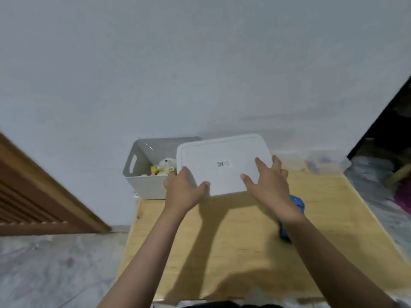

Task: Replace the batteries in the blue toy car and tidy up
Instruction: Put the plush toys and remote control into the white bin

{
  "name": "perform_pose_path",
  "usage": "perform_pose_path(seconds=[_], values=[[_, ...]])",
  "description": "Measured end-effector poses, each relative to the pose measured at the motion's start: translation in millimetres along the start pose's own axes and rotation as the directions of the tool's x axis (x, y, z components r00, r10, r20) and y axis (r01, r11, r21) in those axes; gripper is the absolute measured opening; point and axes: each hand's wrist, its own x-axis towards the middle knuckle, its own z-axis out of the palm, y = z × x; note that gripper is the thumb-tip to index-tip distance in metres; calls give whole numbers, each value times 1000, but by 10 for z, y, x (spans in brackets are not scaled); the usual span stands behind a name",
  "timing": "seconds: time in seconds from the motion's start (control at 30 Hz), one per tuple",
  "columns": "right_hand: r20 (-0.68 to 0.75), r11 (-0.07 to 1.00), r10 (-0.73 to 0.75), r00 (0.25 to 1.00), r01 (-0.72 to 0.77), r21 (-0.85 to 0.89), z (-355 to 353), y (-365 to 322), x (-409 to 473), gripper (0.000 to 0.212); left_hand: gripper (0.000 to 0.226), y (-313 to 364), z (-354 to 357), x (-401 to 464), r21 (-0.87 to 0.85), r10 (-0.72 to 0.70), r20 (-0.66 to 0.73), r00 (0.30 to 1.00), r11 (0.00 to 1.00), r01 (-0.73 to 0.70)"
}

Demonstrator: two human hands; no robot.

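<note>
Left hand [184, 190] gripped the lid [222, 152] by a corner, right hand [266, 185] spread flat on top, probably steadying it for the bin [144, 185] just beyond.

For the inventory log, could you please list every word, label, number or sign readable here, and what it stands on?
Sticker on the white lid: a small square code like a QR code, with fine print beside it, too small and blurred to read.
No other writing shows in the picture.
</note>
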Motion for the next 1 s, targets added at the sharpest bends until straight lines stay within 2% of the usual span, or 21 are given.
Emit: perform_pose_path(seconds=[0.17,0.4,0.57,0.77,1.0], values=[[66,996,-84,994,82,27,357,-1000,136,70,51,-551,-727,537,18,-98,-110,989,995,101],[134,991,-124,983,115,73,765,-1761,335,64,59,-976,-1227,1194,61,-202,-115,973,976,210],[177,994,-110,978,110,10,941,-1828,436,64,60,-1124,-1135,1463,113,-248,-82,965,960,257],[230,998,-42,972,53,-43,1054,-1689,465,74,57,-1132,-969,1448,173,-254,-64,965,950,261],[102,996,-66,993,71,-49,1094,-1607,473,70,55,-1013,-930,1402,180,-254,-36,966,950,257]])
